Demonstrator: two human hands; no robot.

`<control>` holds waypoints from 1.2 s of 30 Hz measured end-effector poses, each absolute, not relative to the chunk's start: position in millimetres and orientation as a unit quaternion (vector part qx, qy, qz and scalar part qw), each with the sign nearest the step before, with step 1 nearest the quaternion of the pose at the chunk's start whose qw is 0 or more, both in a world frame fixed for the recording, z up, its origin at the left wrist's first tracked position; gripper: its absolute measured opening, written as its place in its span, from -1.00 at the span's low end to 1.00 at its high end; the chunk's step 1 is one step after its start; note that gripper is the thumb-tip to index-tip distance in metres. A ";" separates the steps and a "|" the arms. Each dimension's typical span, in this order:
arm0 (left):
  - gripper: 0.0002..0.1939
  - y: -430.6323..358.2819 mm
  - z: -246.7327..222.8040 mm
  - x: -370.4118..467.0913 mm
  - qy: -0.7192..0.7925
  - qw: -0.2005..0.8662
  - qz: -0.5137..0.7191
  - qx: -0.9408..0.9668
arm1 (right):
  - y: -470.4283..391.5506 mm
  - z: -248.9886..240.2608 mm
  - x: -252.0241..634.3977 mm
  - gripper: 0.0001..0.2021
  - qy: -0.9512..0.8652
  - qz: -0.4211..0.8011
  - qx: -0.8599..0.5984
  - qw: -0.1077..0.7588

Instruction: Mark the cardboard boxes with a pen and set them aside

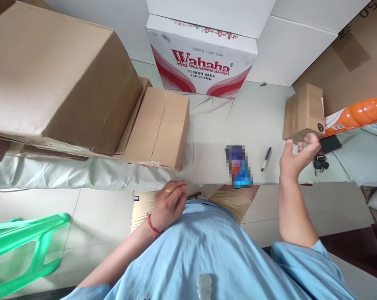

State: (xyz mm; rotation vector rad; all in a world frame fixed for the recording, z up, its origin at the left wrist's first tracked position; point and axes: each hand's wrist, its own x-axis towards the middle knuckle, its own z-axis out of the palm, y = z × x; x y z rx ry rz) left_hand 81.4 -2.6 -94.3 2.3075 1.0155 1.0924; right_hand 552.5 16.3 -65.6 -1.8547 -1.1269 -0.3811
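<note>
My left hand (170, 205) rests at the front edge of the table, against my shirt. Its fingers are bent and close together, and nothing shows in them. My right hand (297, 157) is raised over the right part of the table, just in front of a small cardboard box (296, 112). Thumb and fingers stand apart there, the fingers partly curled, with nothing between them. Whether it touches the box I cannot tell. Left of this hand lie a pen (266, 158) and a phone with a blurred screen (238, 166). Keys (321, 163) lie to its right.
Cardboard boxes (157, 129) fill the table's left side. A white and red Wahaha water carton (204, 58) stands at the back. An orange bottle-shaped item (357, 113) and a dark flat object (330, 144) are at right. A green stool (35, 250) stands on the floor.
</note>
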 end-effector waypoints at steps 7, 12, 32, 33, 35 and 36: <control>-0.74 -9.8 -99.7 24.8 0.664 0.199 0.468 0.548 | -27.0 -60.4 422.8 -0.51 -0.536 0.004 -0.774 0.337; -0.10 4.0 -116.0 35.3 0.633 0.256 0.492 0.540 | -41.4 -69.7 395.0 0.01 -0.533 0.084 -0.827 0.159; -0.44 10.1 -78.4 81.0 0.328 0.399 0.295 0.804 | -0.6 -32.6 341.1 -0.49 -0.508 0.317 -0.641 0.481; -0.47 11.4 -73.8 82.7 0.310 0.409 0.300 0.804 | -6.6 -32.3 345.0 -0.52 -0.495 0.317 -0.647 0.485; -0.51 13.6 -63.0 84.6 0.286 0.420 0.316 0.801 | -19.3 -33.2 350.2 -0.57 -0.450 0.335 -0.654 0.507; -0.51 14.5 -56.7 85.0 0.275 0.423 0.325 0.800 | -25.0 -34.3 351.5 -0.59 -0.415 0.352 -0.651 0.528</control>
